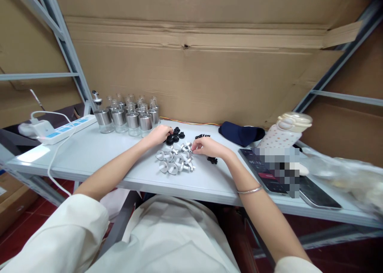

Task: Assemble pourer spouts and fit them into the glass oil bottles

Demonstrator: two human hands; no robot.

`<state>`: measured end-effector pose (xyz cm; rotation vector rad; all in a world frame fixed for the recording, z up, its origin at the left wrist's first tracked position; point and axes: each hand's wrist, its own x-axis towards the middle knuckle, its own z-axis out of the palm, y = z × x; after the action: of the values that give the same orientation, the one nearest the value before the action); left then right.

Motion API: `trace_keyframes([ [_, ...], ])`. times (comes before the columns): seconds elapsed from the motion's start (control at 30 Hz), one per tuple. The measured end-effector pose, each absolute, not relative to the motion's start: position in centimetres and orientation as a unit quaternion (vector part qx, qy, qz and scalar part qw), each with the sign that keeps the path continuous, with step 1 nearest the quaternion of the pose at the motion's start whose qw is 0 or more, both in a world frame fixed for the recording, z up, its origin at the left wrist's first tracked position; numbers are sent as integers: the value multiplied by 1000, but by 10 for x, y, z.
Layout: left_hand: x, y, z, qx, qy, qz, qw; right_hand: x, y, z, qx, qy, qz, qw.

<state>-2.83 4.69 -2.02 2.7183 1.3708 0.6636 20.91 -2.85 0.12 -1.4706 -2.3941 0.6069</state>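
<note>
My left hand (160,135) is closed at the left edge of a cluster of black ribbed stoppers (176,134), its curled fingers around one of them, partly hidden. The thumb and fingertips of my right hand (207,147) are pinched on a silver pourer spout at the right edge of a pile of silver pourer spouts (176,161). These spouts have round flanges and lie jumbled between my forearms. Small black caps (212,160) lie beside and behind my right hand, which partly covers them.
Glass bottles (133,121) with metal sleeves stand at the back left; one carries a pourer (96,97). A power strip (70,129) lies farther left. On the right are a navy cap (241,133), a dotted tumbler (281,135), a tablet (254,165), a phone (320,193) and a plastic bag (356,181).
</note>
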Motion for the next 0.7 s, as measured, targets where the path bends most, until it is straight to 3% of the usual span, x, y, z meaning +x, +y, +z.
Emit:
trace_keyframes([
  [0.7, -36, 56, -18, 912, 375, 168, -22, 206, -32, 6, -512, -831, 169, 135],
])
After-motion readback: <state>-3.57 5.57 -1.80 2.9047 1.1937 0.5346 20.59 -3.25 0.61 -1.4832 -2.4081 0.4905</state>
